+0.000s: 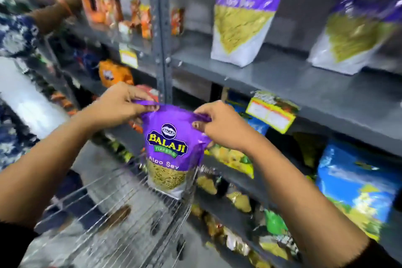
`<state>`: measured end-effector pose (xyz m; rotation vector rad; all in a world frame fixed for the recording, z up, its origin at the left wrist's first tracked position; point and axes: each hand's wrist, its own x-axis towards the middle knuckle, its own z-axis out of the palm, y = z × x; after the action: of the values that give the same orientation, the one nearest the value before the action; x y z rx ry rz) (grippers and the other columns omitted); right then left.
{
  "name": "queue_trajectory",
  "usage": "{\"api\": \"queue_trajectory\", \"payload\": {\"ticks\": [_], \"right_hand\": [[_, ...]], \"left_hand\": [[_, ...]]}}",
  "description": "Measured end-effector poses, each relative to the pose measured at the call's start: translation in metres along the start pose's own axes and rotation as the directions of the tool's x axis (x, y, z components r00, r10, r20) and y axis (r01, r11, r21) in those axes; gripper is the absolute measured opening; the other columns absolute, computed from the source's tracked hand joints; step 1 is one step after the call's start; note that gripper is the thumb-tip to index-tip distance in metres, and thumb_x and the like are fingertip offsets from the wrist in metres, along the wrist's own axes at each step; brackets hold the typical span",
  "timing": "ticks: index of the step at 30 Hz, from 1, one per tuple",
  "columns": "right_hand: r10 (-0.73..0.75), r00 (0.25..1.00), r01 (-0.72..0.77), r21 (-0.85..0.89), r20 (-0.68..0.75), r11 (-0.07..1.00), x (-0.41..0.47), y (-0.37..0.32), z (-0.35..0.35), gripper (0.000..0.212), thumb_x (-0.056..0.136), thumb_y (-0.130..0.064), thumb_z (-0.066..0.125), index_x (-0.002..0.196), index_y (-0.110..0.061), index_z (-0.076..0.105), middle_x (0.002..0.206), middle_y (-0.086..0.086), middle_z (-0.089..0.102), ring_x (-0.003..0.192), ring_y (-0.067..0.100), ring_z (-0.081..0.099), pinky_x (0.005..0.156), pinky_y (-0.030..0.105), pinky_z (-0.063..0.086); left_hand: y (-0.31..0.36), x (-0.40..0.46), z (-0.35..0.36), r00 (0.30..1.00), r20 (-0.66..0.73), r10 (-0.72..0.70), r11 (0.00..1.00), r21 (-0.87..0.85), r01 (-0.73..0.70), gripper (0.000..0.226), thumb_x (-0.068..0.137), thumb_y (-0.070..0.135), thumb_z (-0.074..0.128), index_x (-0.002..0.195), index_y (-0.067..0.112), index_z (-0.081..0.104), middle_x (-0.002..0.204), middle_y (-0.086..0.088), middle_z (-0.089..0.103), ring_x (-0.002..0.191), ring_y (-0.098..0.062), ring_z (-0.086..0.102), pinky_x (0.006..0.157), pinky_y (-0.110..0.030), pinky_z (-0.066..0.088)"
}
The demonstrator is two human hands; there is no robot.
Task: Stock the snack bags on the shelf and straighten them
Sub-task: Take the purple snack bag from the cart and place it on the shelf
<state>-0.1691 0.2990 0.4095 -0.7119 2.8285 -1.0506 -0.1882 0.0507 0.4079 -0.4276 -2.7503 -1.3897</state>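
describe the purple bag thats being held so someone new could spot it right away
Start at the grey shelf, where two purple Balaji bags stand upright. Below its front edge, above the wire basket, a third purple Balaji bag hangs in the air. It alone is off the shelf, pinched at its top corners by the left hand and right hand.

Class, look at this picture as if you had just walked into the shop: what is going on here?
A person is stocking snacks. Both the left hand and the right hand pinch the top edge of a purple Aloo Sev bag, holding it upright above a wire basket. Two matching bags already stand on the grey shelf above, with bare space between them. At the far left another person's arm reaches toward the orange packets.
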Motion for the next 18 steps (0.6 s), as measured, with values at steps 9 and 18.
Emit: {"api": "queue_trajectory", "payload": {"ticks": [9, 18], "right_hand": [[0.067, 0.796, 0.316, 0.507, -0.602, 0.802, -0.088, 0.001, -0.14, 0.046, 0.076, 0.006, 0.076, 0.113, -0.012, 0.056, 0.099, 0.005, 0.073, 0.078, 0.002, 0.07, 0.069, 0.016, 0.057], [0.213, 0.632, 0.092, 0.345, -0.745, 0.934, -0.11, 0.058, -0.151, 0.1, 0.044, -0.021, 0.1, 0.123, -0.03, 0.039, 0.118, -0.016, 0.064, 0.095, -0.022, 0.058, 0.072, -0.001, 0.043]], "left_hand": [[0.219, 0.078, 0.019, 0.854, -0.408, 0.323, 0.872, -0.223, -0.436, 0.021, 0.088, 0.023, 0.065, 0.07, 0.013, 0.068, 0.051, 0.001, 0.06, 0.036, 0.0, 0.052, 0.037, -0.012, 0.045], [0.349, 0.14, 0.063, 0.743, -0.426, 0.517, 0.836, 0.064, -0.545, 0.041, 0.072, 0.054, 0.062, 0.083, 0.016, 0.074, 0.076, -0.013, 0.075, 0.064, -0.03, 0.072, 0.064, -0.044, 0.06]]}}
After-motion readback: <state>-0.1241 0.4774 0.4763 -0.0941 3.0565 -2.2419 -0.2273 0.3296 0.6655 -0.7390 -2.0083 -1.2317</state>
